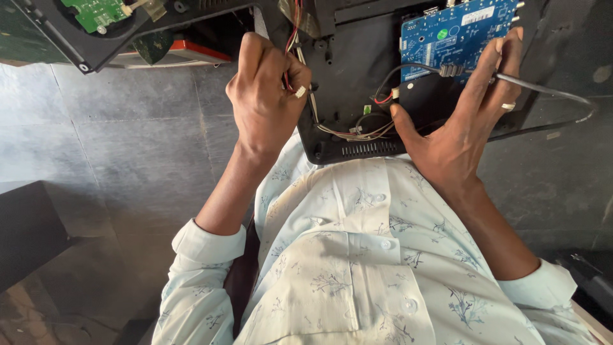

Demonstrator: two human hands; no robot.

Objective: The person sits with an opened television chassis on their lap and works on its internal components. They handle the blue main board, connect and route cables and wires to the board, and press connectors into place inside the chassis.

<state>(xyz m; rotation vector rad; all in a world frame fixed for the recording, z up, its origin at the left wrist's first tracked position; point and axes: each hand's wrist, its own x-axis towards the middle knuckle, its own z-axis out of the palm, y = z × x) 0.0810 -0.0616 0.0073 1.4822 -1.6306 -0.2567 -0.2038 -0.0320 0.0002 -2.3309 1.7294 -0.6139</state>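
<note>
Black plastic housing [357, 70] of an opened electronic device rests against your front, its vented lower edge touching your pale patterned shirt [357, 255]. Your left hand [265, 96] is curled closed, pinching a small white connector [300, 91] on a bundle of thin red and pale wires [294, 32] that runs up the housing. Your right hand [460, 121] lies spread open over the housing's right side, thumb pressed near a loose tangle of wires, fingers reaching onto the blue circuit board [450, 32], with a grey cable [549, 92] passing under the fingertips; it grips nothing firmly. A green circuit board [96, 11] sits in another black frame at upper left, above the grey floor [128, 147].
</note>
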